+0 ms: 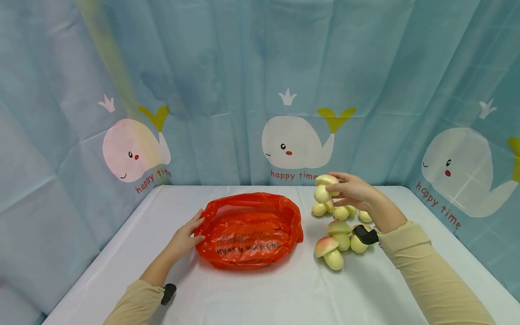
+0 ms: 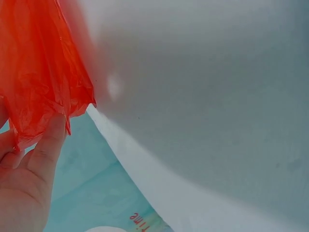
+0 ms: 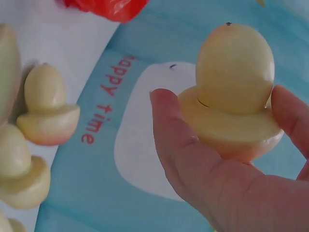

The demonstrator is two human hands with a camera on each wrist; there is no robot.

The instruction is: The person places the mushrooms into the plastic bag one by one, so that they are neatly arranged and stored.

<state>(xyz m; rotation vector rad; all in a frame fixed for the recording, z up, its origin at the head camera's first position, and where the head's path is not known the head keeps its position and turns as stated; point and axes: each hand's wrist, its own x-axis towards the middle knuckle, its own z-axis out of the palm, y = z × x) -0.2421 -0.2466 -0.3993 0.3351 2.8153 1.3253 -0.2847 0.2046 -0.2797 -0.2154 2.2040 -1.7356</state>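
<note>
My right hand (image 1: 352, 192) grips a toy mushroom (image 1: 322, 195) at its cap, raised above the back right of the table. In the right wrist view this pale yellow mushroom (image 3: 235, 67) has its rounded stem pointing up, with thumb and fingers around the cap. At the left rim of a red plastic bag (image 1: 248, 262), my left hand (image 1: 184, 239) holds the film. The left wrist view shows the thumb against the crinkled red bag (image 2: 38, 72) and other fingers partly cut off by the frame. The bag's mouth is spread wide, with dark printing visible inside.
Several more toy mushrooms lie right of the bag, among them one with a reddish cap (image 1: 326, 246) in front and others (image 1: 341, 213) behind, partly covered by the right hand and arm. A white-covered table (image 1: 260, 298) meets a blue whale-print curtain (image 1: 227, 81).
</note>
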